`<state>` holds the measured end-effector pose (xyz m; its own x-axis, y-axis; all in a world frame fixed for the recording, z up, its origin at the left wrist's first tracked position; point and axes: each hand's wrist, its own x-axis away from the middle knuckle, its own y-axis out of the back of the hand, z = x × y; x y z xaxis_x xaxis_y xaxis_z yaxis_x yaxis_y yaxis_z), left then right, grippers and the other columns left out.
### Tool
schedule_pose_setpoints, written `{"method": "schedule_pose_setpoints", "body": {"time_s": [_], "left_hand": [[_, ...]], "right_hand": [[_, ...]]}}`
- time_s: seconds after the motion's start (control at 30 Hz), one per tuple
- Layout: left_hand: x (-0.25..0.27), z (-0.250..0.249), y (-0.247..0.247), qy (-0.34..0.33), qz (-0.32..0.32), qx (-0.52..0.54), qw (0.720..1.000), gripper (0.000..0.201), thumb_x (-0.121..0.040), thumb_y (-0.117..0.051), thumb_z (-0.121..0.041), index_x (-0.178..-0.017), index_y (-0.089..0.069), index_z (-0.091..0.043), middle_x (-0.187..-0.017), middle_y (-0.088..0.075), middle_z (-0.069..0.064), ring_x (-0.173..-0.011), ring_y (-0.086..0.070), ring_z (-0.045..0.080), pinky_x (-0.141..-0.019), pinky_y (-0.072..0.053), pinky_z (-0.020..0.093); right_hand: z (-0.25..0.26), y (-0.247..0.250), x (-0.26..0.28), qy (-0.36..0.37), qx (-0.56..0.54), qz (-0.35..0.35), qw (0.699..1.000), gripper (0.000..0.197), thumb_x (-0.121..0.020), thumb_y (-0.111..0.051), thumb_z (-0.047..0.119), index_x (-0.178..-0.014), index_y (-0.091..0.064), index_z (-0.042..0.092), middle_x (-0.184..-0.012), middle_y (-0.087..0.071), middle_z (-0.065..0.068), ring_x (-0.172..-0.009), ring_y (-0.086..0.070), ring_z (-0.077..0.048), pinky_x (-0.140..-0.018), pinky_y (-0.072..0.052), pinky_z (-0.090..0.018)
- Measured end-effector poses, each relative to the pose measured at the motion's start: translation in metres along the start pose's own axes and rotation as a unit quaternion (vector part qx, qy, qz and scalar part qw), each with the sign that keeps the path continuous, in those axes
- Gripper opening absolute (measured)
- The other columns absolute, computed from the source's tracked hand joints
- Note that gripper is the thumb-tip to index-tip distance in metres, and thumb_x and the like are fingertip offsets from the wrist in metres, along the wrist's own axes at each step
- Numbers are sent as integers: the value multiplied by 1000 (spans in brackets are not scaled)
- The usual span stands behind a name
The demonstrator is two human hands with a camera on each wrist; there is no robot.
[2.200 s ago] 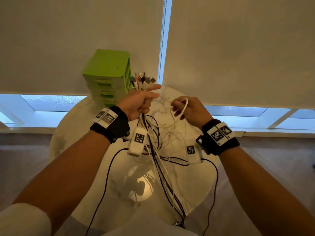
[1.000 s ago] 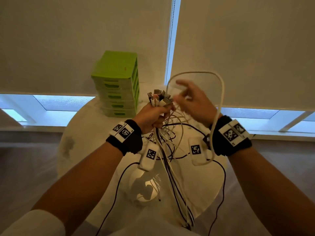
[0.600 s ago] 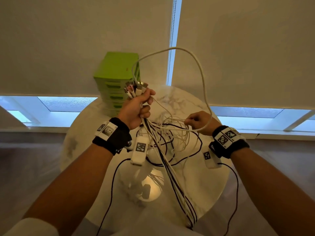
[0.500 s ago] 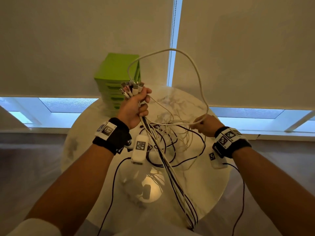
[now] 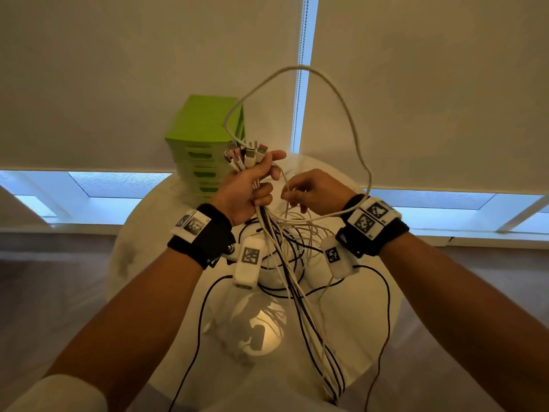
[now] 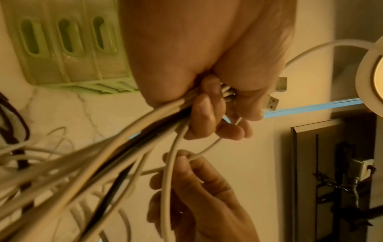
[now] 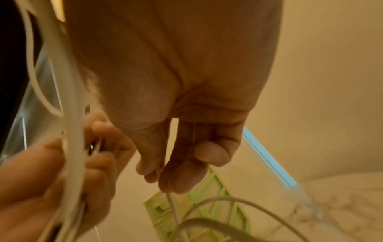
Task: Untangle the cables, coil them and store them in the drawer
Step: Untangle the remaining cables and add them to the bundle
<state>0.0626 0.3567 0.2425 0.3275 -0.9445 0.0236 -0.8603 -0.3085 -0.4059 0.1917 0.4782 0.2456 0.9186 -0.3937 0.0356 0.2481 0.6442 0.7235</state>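
A bundle of cables (image 5: 289, 272) is gripped in the left hand (image 5: 248, 185), whose fingers are curled tightly around it just below the plugs (image 5: 248, 153). The plugs stick out above this hand, and the white and black cords hang down from it, over the round marble counter (image 5: 356, 316) and past its near edge. One thin white cable (image 6: 204, 151) is pinched between the thumb and fingertips of the right hand (image 5: 315, 191), which is held just beside the left hand, on its right. In the left wrist view this thin cable is seen to run from the left fist down to the right fingers (image 6: 182, 159). A thicker white cable (image 5: 335, 93) rises from the plugs in a big loop above both hands and comes down across the right wrist. A green drawer unit (image 5: 205, 144) stands on the counter behind the left hand, close to the window blinds (image 5: 118, 69). Its drawers are seen closed.
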Motion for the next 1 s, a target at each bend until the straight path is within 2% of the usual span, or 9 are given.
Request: {"method": "schedule_pose_setpoints", "body": {"time_s": [0.13, 0.23, 0.37, 0.5, 0.6, 0.67, 0.73, 0.87, 1.0], "left_hand": [[5, 19, 5, 64, -31, -114, 991, 17, -94, -55, -6, -97, -63, -21, -64, -46, -6, -52, -25, 7, -45, -20, 20], [6, 38, 3, 97, -47, -164, 981, 10, -89, -64, -6, -86, -66, -15, -73, -50, 6, -54, -35, 9, -47, -23, 23], [0, 45, -8, 75, -78, -209, 972, 6, -89, -64, -4, -92, -64, -9, -74, -63, 2, -51, -57, 2, -43, -40, 14], [-1, 45, -4, 59, -98, -175, 978, 18, -96, -57, -22, -82, -65, -14, -72, -60, 1, -45, -44, 5, -41, -26, 18], [-1, 32, 2, 64, -105, -140, 982, 27, -98, -52, -27, -79, -65, -12, -63, -50, -2, -41, -24, 6, -46, -12, 25], [-2, 23, 5, 59, -95, -141, 984, 27, -98, -52, -28, -80, -65, -12, -59, -49, -5, -43, -23, 6, -46, -13, 25], [-4, 16, 12, 58, -104, -143, 982, 28, -97, -54, -30, -77, -65, -13, -59, -47, -5, -42, -22, 6, -42, -14, 22], [-6, 3, 22, 77, -152, -207, 963, 30, -93, -60, -35, -72, -63, -14, -57, -41, -4, -43, -24, 8, -40, -18, 21], [-10, -2, 5, 119, -141, -374, 909, 27, -86, -69, -36, -74, -67, -12, -48, -49, -11, -42, -37, 4, -43, -25, 20]], "right_hand": [[13, 9, 0, 41, -69, -46, 996, 18, -93, -57, 13, -79, -68, 15, -69, -68, 8, -60, -64, -13, -65, -55, -29], [29, 21, 1, 63, -82, -70, 992, 17, -94, -56, 10, -85, -69, 0, -73, -68, -10, -60, -63, -14, -64, -54, -27], [49, 38, 6, 107, -203, -171, 958, 16, -93, -57, 7, -79, -65, 9, -68, -64, -13, -51, -59, -13, -51, -45, -17], [46, 50, 6, 71, -235, -222, 944, 19, -92, -61, 16, -110, -63, 10, -68, -60, -4, -49, -54, -5, -46, -38, -13], [18, 22, 15, -66, -44, -51, 996, 57, -88, -62, 42, -138, -45, 22, -76, -58, 6, -58, -55, -2, -51, -40, -13], [0, -4, 28, -117, 59, 137, 982, 55, -87, -57, 53, -134, -47, 26, -81, -59, 8, -66, -57, -6, -58, -44, -18], [-18, -21, 37, -132, 53, 198, 970, 46, -89, -56, 51, -126, -58, 23, -81, -64, 6, -67, -59, -10, -67, -48, -24], [-53, -8, 52, -174, 49, 112, 977, 33, -98, -48, 32, -118, -63, 11, -84, -66, -1, -67, -62, -14, -58, -44, -18], [-45, 28, 64, -143, -182, -124, 965, 34, -100, -42, 34, -124, -57, 15, -80, -66, -6, -60, -60, -17, -50, -40, -21]]}}
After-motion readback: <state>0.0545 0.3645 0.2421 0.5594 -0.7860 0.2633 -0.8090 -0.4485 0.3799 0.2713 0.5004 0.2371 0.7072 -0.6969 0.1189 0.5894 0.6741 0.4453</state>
